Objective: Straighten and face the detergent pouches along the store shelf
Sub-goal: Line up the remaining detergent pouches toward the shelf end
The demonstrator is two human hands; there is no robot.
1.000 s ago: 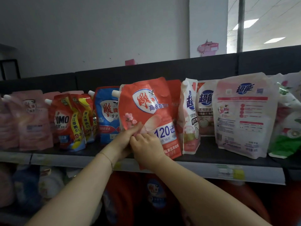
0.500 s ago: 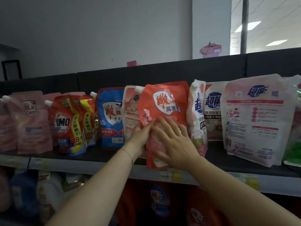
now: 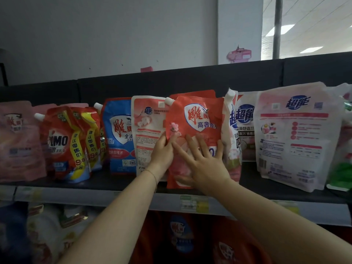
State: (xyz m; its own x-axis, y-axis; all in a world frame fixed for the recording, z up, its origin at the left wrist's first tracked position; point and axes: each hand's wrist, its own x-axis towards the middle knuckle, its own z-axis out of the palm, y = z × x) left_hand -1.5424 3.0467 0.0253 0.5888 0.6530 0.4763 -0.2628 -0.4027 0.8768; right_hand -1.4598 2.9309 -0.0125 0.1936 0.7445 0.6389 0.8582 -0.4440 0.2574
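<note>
Hands are steadying the red pouch (image 3: 194, 126) at the front edge of the shelf (image 3: 76, 195): left hand (image 3: 162, 154) pinching its side, right hand (image 3: 206, 165) pressing flat, fingers spread.

Red pouch (image 3: 196, 115) sat wedged between white pouch (image 3: 146, 119) on its left and side-on pouch (image 3: 231, 134) on its right, no gap. Open room above tops, before back panel (image 3: 171, 82). Shelf (image 3: 114, 181) front strip bare at left; far-right gaps possibly closed, blurred.

On the shelf (image 3: 114, 180) we found a row — OMO pouches (image 3: 64, 141) left, the middle pouch (image 3: 196, 115) behind our left hand (image 3: 162, 155) and right hand (image 3: 205, 164), the largest pouch (image 3: 291, 138) right.
</note>
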